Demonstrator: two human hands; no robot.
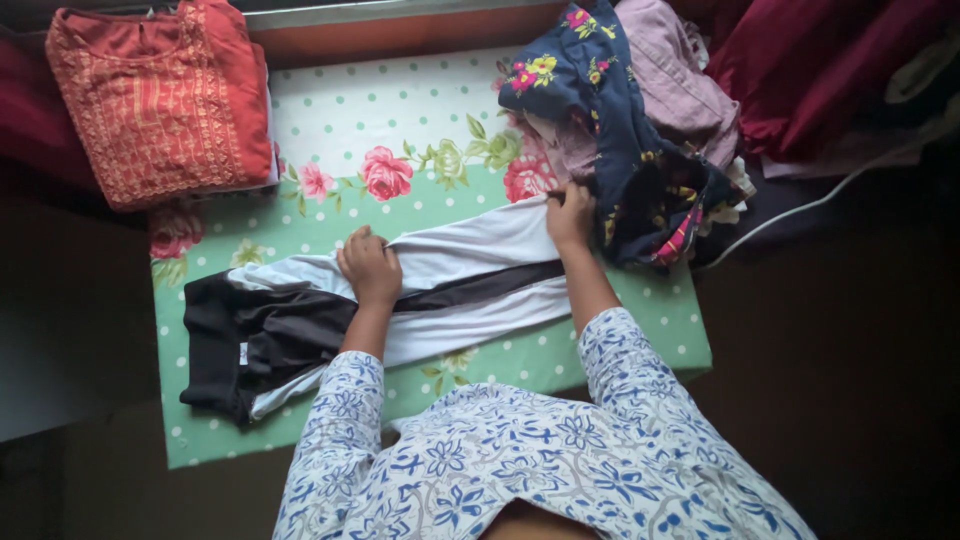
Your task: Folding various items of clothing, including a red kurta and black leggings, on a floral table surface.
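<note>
garment: black-and-white garment (pixel 470 275) stretched across the floral mat (pixel 330 130)
left hand (pixel 369 268): pressed flat mid-garment
right hand (pixel 569 215): pinching the garment's end beside the clothes pile (pixel 640 110)
step: smoothing it flat; folding likely needs aligned edges

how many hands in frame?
2. The left hand rests on the middle of the black-and-white garment spread on the floral green mat; the right hand grips that garment's far end beside the navy floral garment.
</note>
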